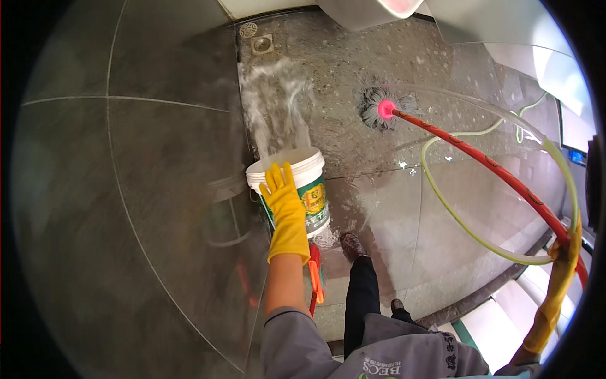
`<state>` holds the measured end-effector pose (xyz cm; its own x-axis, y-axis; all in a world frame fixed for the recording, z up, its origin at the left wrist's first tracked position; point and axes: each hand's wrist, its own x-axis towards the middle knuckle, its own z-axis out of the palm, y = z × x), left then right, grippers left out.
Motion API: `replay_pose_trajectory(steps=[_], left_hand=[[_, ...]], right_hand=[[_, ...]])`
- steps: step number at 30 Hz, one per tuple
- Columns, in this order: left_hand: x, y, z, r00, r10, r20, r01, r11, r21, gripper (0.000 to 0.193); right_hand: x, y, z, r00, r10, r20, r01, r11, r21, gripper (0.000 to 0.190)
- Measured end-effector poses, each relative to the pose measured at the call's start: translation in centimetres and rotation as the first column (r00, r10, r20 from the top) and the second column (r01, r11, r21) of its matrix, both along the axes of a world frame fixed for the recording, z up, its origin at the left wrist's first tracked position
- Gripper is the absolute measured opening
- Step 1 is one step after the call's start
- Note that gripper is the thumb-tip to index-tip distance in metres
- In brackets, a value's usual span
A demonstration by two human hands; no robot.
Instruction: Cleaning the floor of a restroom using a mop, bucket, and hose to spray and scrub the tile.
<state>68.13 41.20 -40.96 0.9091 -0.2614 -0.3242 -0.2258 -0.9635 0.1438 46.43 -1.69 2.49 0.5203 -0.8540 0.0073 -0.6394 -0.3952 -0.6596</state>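
Note:
My left hand, in a yellow rubber glove, has its fingers over the near rim of a white plastic bucket with a green printed side. The bucket tips away from me, and foamy water spreads from its mouth over the stone floor. At the far right, my right hand, also yellow-gloved, grips a clear yellowish hose together with the red handle of a mop. The grey string mop head, with its pink hub, rests on the wet floor.
A floor drain and a round grate lie near the far corner. Dark tiled wall runs along the left. An orange-red tool stands behind the bucket. The hose loops across the floor at right. A white fixture hangs at the top.

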Motion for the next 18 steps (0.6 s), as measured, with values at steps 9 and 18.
replay_pose_trajectory(steps=[9,18], left_hand=[[11.2,-3.6,-6.2,1.000,0.029,-0.012,-0.028,0.995,0.099,0.062],[15.6,-6.3,-3.1,0.969,0.070,-0.238,-0.019,0.977,0.211,0.111]], right_hand=[[-1.9,-1.9,1.3,0.994,0.106,-0.023,-0.107,0.993,-0.045,0.033],[-1.3,-0.9,1.6,0.959,0.229,-0.166,-0.256,0.953,-0.160,0.033]])
